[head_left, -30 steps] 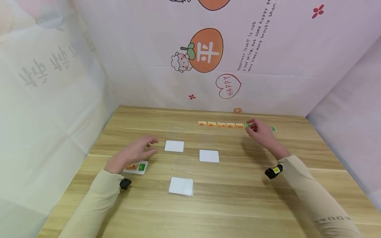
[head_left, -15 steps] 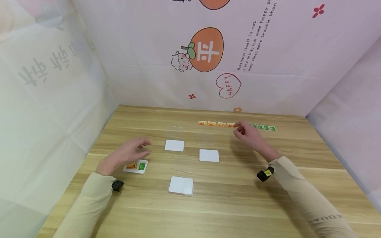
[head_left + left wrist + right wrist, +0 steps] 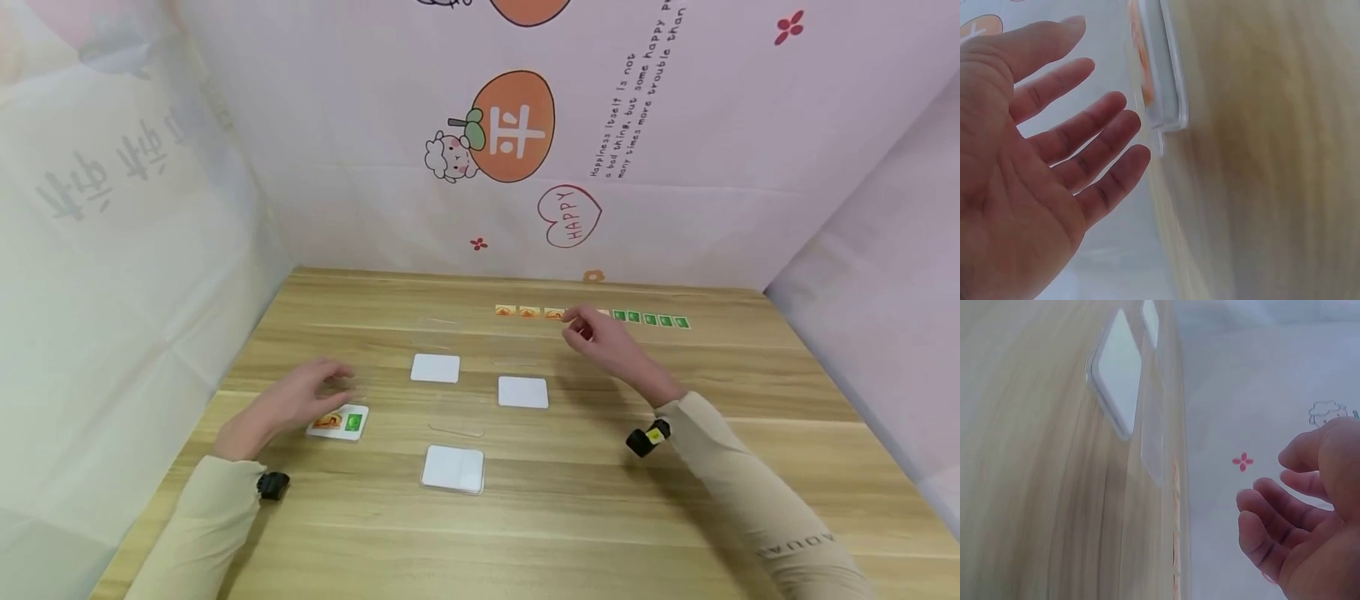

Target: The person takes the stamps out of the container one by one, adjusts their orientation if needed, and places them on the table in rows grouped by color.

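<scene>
My left hand hovers at the left of the table with its fingers loosely bent and nothing in it. Just beside it lies a white card bearing an orange picture piece and a green one, in a clear case whose edge shows in the left wrist view. My right hand, also holding nothing, is over the far row of small picture pieces. Part of the orange pieces is hidden behind its fingers; several green pieces continue the row to the right. Its fingers curl loosely in the right wrist view.
Three blank white cards lie mid-table, the nearest in a clear case. Between and behind them are clear plastic covers. A printed cloth hangs behind the wooden table and along both sides.
My right hand has moved left along the row, from the green pieces to the orange ones. The left hand has drawn back left and nearer. The cards lie as before.
</scene>
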A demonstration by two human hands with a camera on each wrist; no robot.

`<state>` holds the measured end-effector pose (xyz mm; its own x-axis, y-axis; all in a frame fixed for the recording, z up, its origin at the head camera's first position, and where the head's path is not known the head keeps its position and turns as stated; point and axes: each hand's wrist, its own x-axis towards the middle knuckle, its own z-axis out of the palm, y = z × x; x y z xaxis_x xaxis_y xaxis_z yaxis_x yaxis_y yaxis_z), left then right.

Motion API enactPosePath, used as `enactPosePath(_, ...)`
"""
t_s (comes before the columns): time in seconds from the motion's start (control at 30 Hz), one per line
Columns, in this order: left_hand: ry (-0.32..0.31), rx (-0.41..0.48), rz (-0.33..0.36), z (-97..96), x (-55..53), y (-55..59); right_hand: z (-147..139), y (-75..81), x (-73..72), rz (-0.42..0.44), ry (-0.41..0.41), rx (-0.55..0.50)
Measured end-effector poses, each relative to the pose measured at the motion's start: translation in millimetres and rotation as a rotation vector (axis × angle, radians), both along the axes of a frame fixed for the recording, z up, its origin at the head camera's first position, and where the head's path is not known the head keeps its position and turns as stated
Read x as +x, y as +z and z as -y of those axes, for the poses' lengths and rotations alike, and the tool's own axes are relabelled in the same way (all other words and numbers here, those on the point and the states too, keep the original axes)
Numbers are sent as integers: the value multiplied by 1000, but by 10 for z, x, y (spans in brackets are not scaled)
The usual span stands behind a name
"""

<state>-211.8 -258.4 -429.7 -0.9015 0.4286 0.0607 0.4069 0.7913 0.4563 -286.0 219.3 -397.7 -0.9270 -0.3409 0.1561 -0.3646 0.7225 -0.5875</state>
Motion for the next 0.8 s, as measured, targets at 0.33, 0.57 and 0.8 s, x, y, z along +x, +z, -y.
enactPosePath(0.33, 17, 7, -11, 80, 79, 41, 286, 71, 93, 12, 85, -8)
enactPosePath(0.57, 71, -10, 32, 156, 159, 70, 471, 118, 157, 20, 107, -9)
enactPosePath(0.8, 69, -26, 62, 227, 219, 80, 578, 120, 186, 16, 154, -35)
